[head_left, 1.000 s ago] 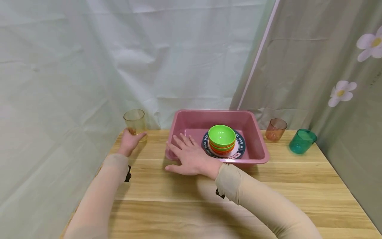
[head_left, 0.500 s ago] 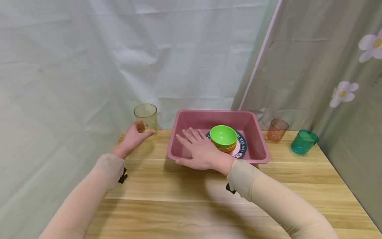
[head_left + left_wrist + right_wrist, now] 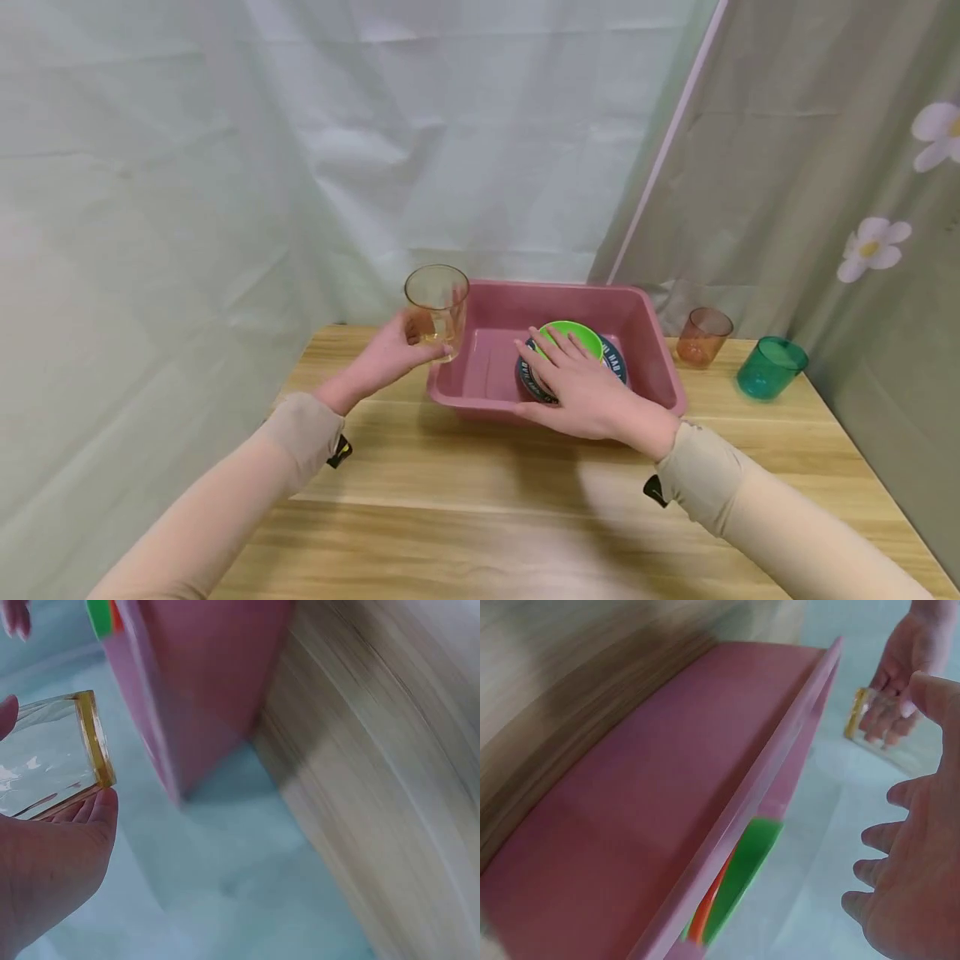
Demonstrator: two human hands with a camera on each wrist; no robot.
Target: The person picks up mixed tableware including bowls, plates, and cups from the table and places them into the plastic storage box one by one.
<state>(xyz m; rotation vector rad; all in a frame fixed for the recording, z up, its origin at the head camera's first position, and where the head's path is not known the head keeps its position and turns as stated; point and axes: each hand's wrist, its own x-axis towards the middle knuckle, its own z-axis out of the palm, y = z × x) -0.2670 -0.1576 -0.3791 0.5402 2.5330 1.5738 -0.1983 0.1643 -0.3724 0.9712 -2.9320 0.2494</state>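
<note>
My left hand [image 3: 390,357] grips a clear yellowish cup [image 3: 437,302] by its lower part, raised beside the left end of the pink basin [image 3: 480,404]. In the left wrist view the cup [image 3: 52,754] lies between thumb and fingers, its amber base facing the basin. My right hand [image 3: 588,390] is spread with straight fingers above the basin's front, holding nothing. Partly behind those fingers, a green bowl [image 3: 573,332] tops a stack of green and orange bowls on a dark-rimmed plate [image 3: 617,367] inside the basin. The right wrist view shows the stacked bowls [image 3: 742,870] above the basin rim.
An orange cup [image 3: 703,337] and a teal cup [image 3: 771,368] stand on the wooden table [image 3: 465,533] to the right of the basin. Pale curtains [image 3: 360,150] hang behind and along the sides.
My left hand has lifted the yellowish cup and carried it right, up to the basin. My right hand has moved right, from the basin's left front to before the bowls.
</note>
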